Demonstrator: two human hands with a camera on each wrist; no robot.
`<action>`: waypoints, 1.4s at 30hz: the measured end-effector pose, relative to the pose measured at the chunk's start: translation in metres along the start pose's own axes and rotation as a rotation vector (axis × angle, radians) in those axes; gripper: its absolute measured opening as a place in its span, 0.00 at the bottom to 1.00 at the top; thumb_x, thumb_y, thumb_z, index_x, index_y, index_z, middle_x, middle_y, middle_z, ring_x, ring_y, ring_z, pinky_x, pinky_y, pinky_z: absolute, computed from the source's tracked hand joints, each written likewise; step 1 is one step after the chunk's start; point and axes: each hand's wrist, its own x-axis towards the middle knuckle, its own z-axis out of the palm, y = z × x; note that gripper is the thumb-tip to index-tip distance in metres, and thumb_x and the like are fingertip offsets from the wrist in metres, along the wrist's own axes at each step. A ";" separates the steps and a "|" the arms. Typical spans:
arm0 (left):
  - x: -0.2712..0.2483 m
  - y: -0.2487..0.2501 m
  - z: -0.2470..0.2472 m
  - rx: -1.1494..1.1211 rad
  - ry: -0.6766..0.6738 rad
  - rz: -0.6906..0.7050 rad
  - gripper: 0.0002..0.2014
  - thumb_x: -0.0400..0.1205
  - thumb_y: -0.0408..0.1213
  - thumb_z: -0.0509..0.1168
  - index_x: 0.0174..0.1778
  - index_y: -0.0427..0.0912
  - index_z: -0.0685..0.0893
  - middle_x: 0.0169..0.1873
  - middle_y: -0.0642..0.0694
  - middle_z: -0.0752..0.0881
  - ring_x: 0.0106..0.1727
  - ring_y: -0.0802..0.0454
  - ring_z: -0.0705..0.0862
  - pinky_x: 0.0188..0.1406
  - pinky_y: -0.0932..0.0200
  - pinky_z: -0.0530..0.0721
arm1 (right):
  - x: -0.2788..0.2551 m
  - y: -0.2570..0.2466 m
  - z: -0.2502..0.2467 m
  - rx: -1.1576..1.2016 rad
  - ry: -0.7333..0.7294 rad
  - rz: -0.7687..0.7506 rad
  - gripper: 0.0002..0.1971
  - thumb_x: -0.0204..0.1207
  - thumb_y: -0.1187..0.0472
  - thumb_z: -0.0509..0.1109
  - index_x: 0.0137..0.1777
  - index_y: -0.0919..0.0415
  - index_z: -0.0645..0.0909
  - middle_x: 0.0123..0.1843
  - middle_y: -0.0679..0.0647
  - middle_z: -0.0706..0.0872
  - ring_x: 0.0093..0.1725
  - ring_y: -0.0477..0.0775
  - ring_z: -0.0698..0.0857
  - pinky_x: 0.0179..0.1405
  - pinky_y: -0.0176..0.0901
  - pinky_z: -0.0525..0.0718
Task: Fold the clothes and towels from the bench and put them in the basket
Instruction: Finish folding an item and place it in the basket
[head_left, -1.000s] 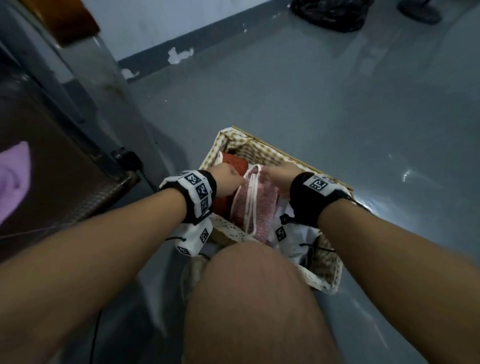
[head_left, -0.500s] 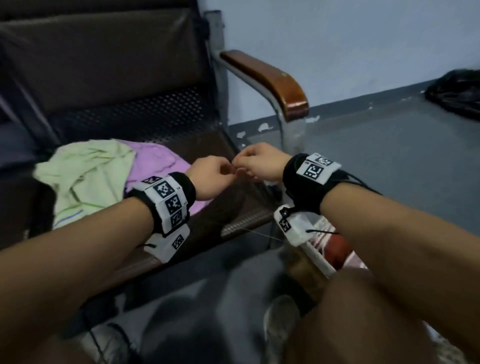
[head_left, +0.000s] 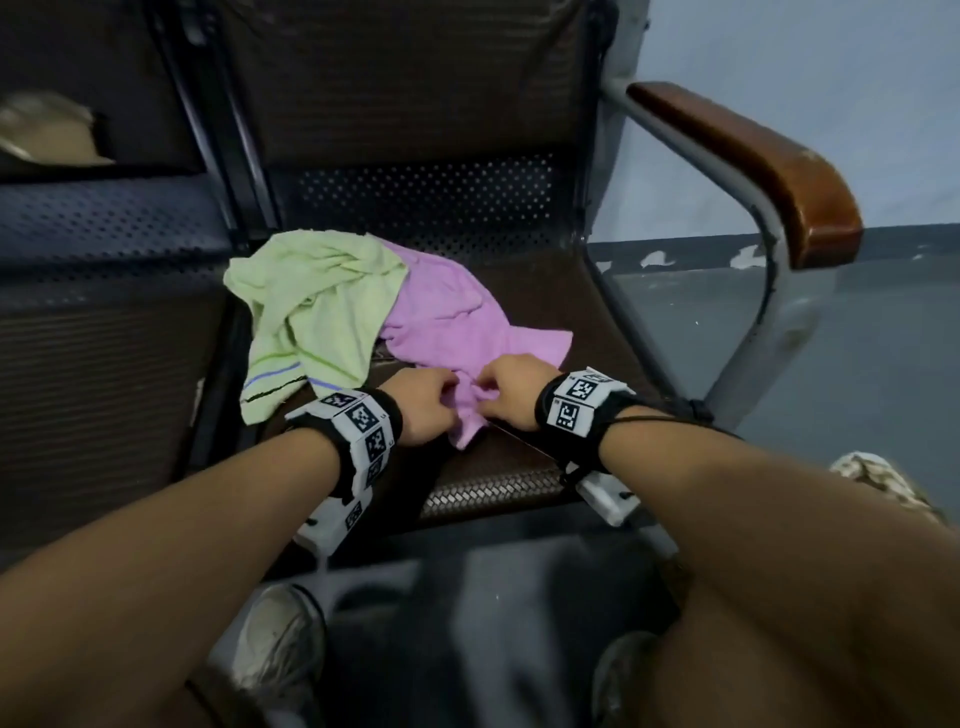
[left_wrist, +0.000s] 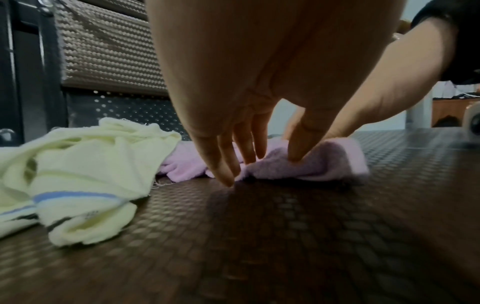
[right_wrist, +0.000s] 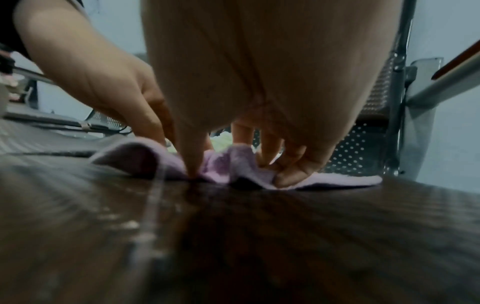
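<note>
Two towels lie crumpled on the worktop (head_left: 519, 467), the pink towel (head_left: 457, 317) partly under the green towel (head_left: 317, 306) at its far side, its near edge reaching toward the front of the seat. Both hands are on that near edge: the left hand (head_left: 423, 408) has its fingers (left_wrist: 228, 164) reaching down with the thumb pressed into a raised fold of the pink cloth, which reads as a pinch just closing, while the right hand (head_left: 511, 392) has its fingers (right_wrist: 288, 174) curled down onto the fabric, bunching a ridge between thumb and fingertips. The hands sit very close together, almost touching, so the grip is on one short stretch of hem. My judgement is that the step in hand is taking up this towel to spread it for folding. To do that well, each hand should work outward along the edge until it finds a corner, then lift and draw the cloth clear of the green one so that it does not drag along. Holding only the top layer of the bunched fold would keep the towel from coming up doubled. The basket is not clearly in view from here.
</note>
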 end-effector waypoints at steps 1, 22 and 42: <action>0.002 -0.004 -0.001 -0.008 0.001 -0.013 0.25 0.73 0.45 0.73 0.67 0.48 0.82 0.60 0.42 0.88 0.61 0.41 0.85 0.60 0.55 0.81 | 0.001 -0.002 0.000 0.018 -0.004 -0.015 0.12 0.79 0.53 0.70 0.55 0.58 0.89 0.54 0.62 0.91 0.56 0.66 0.87 0.55 0.50 0.85; -0.017 0.057 -0.072 -0.573 0.512 0.290 0.15 0.83 0.42 0.65 0.29 0.47 0.77 0.24 0.56 0.78 0.30 0.60 0.74 0.34 0.56 0.71 | -0.057 -0.004 -0.053 0.415 0.432 -0.052 0.29 0.68 0.53 0.77 0.70 0.50 0.77 0.59 0.52 0.88 0.59 0.55 0.86 0.61 0.50 0.84; -0.056 0.052 -0.063 -0.371 0.694 0.229 0.13 0.85 0.36 0.58 0.40 0.43 0.87 0.32 0.53 0.84 0.40 0.47 0.83 0.40 0.53 0.74 | -0.064 -0.009 -0.063 0.698 0.598 0.046 0.29 0.65 0.43 0.71 0.66 0.49 0.71 0.65 0.54 0.79 0.64 0.53 0.81 0.67 0.51 0.81</action>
